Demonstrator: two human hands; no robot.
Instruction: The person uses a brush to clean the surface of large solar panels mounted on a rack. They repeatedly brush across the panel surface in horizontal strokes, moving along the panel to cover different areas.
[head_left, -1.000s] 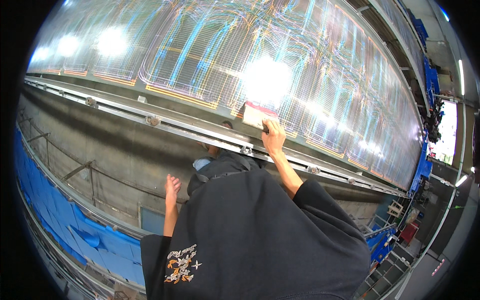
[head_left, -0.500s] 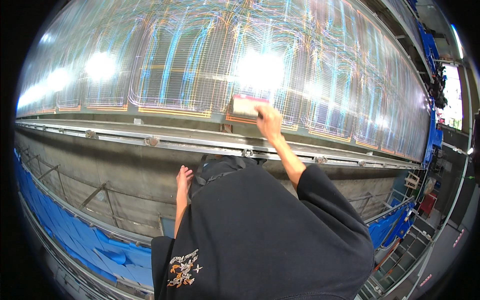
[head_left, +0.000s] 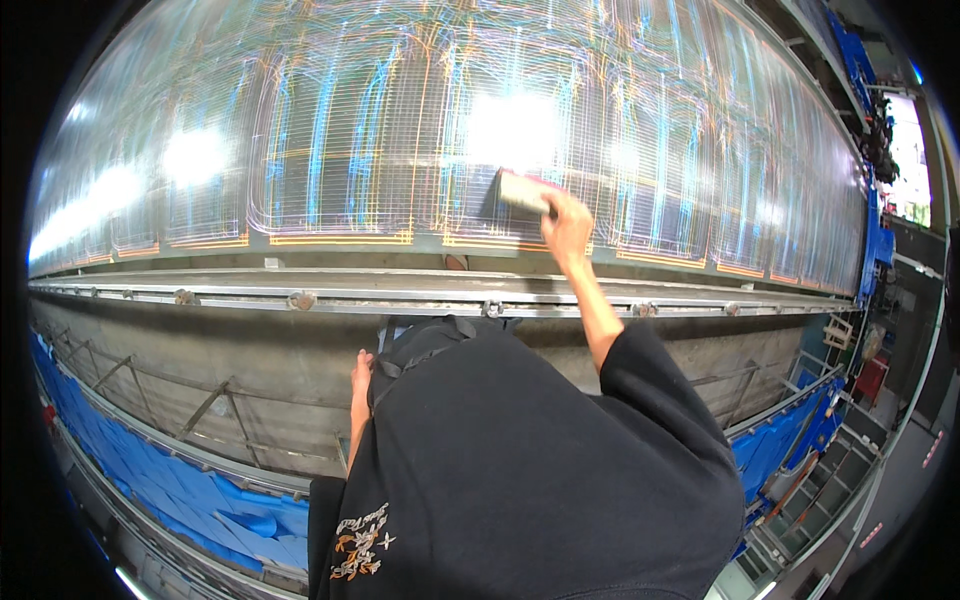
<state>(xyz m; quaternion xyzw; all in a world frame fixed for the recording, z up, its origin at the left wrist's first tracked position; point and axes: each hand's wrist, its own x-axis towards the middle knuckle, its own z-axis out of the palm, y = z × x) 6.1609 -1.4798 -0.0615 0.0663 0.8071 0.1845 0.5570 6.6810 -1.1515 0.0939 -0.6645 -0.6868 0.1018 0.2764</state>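
Observation:
My right hand (head_left: 566, 224) reaches out over a wide shiny sheet (head_left: 330, 130) covered in fine grid lines. It grips a flat pale rectangular block (head_left: 523, 190) and presses it against the sheet's surface. My left hand (head_left: 361, 375) hangs low by my black shirt, fingers straight and loose, holding nothing, close to the grey side wall of the machine frame.
A metal rail (head_left: 300, 298) with bolts runs along the near edge of the sheet. Below it a grey wall with braces drops to blue sheeting (head_left: 190, 495). Blue framework and steps (head_left: 800, 470) stand at the right.
My right hand has pushed the block farther up and out onto the sheet, away from the rail. The left hand has stayed low at my side.

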